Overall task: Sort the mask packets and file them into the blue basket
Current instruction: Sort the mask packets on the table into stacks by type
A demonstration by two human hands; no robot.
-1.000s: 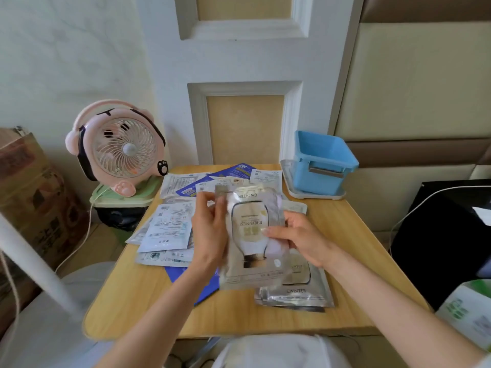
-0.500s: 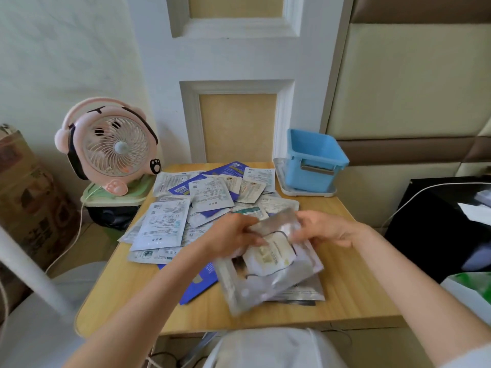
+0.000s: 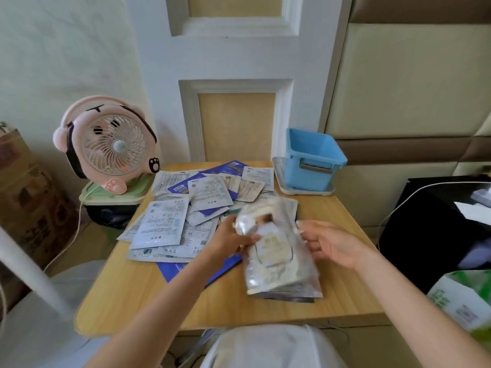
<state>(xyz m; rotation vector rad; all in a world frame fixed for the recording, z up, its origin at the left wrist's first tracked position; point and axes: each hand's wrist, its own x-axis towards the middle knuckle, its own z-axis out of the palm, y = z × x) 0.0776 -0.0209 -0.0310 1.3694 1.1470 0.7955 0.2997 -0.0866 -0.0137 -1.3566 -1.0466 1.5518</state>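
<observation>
A silver mask packet (image 3: pixel 276 251) with a cream label lies tilted over a small stack of silver packets (image 3: pixel 289 294) on the wooden table (image 3: pixel 127 296). My left hand (image 3: pixel 233 239) pinches the packet's upper left corner, which is blurred. My right hand (image 3: pixel 329 241) hovers just right of the packet with fingers loosely spread, holding nothing. A heap of white and blue mask packets (image 3: pixel 186 216) covers the table's far left. The blue basket (image 3: pixel 313 160) stands at the far right corner on a clear tray (image 3: pixel 281 181) and looks empty.
A pink desk fan (image 3: pixel 109 147) on a green stand sits off the table's left corner, its cord hanging down. A cardboard box (image 3: pixel 24 187) is at far left. A black object with a white cable (image 3: pixel 435 224) lies to the right, a green-and-white bag (image 3: pixel 465 301) nearer me.
The silver packet, held upright in both hands a second ago, has come down flat onto the silver stack. My right hand has let go of it and drawn slightly right.
</observation>
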